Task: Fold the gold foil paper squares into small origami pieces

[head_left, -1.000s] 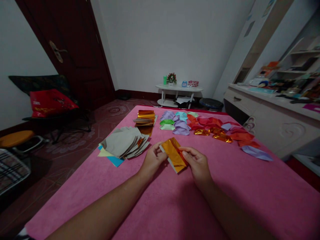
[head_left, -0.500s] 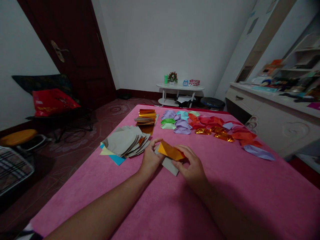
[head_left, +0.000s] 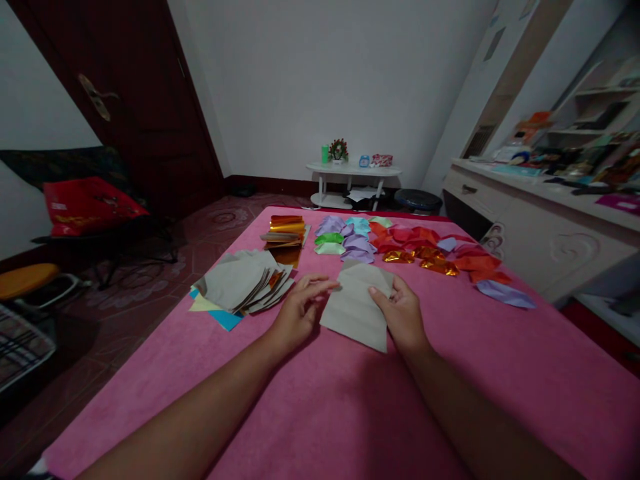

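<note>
A creased sheet of paper [head_left: 354,303], greyish-beige on the side facing me, is in front of me above the pink cloth. My right hand [head_left: 404,313] grips its right edge, thumb on top and fingers behind. Beside the left edge is my left hand [head_left: 300,312], fingers stretched toward the sheet with their tips at its edge; it does not grip the sheet. Left of that hand lies a fanned stack of grey-backed paper [head_left: 235,283]. Behind the sheet are folded lilac paper pieces [head_left: 357,248].
A pile of shiny gold paper [head_left: 286,230] lies at the far left of the pink-covered table [head_left: 280,407]. Folded red pieces [head_left: 410,237] and gold foil pieces [head_left: 437,261] spread across the far right. Blue paper [head_left: 226,320] sticks out under the grey stack.
The folded paper with its gold side showing has been opened out, grey side facing me. My left hand has let go and opened. The view has shifted slightly right.
</note>
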`<state>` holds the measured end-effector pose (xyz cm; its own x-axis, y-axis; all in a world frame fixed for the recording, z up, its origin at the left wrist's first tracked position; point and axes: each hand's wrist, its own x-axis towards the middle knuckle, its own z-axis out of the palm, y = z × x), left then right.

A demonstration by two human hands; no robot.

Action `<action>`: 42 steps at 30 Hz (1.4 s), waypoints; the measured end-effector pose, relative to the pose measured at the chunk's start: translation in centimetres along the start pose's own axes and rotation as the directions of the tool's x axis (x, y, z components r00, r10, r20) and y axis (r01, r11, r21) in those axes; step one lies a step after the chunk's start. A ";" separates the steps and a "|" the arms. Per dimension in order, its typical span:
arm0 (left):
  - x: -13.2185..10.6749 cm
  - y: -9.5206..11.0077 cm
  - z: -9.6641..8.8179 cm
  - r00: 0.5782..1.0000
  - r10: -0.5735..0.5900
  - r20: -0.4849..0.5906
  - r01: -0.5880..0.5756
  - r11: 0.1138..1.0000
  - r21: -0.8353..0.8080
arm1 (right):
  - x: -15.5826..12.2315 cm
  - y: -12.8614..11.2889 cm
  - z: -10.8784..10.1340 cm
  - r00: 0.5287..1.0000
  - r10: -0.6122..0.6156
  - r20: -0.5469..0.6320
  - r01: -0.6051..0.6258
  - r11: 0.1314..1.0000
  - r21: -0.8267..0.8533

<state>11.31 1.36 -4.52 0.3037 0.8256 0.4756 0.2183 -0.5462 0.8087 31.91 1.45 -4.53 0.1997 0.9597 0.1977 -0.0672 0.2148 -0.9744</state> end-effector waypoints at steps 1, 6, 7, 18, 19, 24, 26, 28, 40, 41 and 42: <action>0.1 0.1 -0.3 0.997 0.064 0.031 -0.066 0.995 0.069 | 0.1 0.0 0.0 1.000 0.007 0.013 -0.007 1.000 -0.001; 0.3 0.2 -1.1 0.944 0.272 0.187 -0.320 0.891 0.323 | 0.0 0.2 0.1 0.995 0.034 0.094 -0.033 0.999 -0.014; 0.2 0.3 -1.1 0.925 0.295 0.238 -0.364 0.865 0.345 | 0.0 0.3 0.1 0.993 0.028 0.113 -0.025 0.999 -0.032; -0.4 -0.6 -0.6 0.834 0.212 0.510 -0.385 0.885 0.262 | 0.6 -2.4 -2.9 0.924 -0.196 0.327 0.355 0.756 -0.550; -0.3 -0.5 -0.5 0.843 0.203 0.498 -0.359 0.902 0.240 | 0.4 -3.3 -3.2 0.902 -0.060 0.427 0.308 0.782 -0.542; 0.1 0.1 -0.5 0.878 0.128 0.461 -0.211 0.968 0.135 | -0.9 -6.2 -3.9 0.630 0.414 0.657 0.207 0.726 -0.656; 0.1 0.3 -0.5 0.888 0.098 0.449 -0.163 0.981 0.109 | -1.0 -6.2 -3.6 0.646 0.401 0.650 0.238 0.704 -0.669; 0.1 0.4 -0.4 0.902 0.073 0.426 -0.125 0.988 0.094 | -0.9 -5.5 -3.2 0.678 0.377 0.631 0.213 0.720 -0.660; 0.2 -0.8 0.5 0.987 -0.046 0.153 -0.005 0.949 0.315 | -0.5 -2.1 -2.7 0.886 0.258 0.386 0.129 0.661 -0.739; 0.1 -0.9 0.6 0.990 -0.045 0.131 -0.003 0.941 0.340 | -0.5 -2.0 -2.6 0.911 0.218 0.351 0.150 0.617 -0.772; 0.1 -1.0 0.6 0.993 -0.046 0.109 0.004 0.931 0.365 | -0.6 -1.9 -2.4 0.932 0.187 0.309 0.150 0.578 -0.802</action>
<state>11.68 1.91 -5.54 0.3921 0.8297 0.3972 0.5425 -0.5573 0.6286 34.32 0.07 -3.07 -0.1286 0.9911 0.0353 0.7752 0.1227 -0.6197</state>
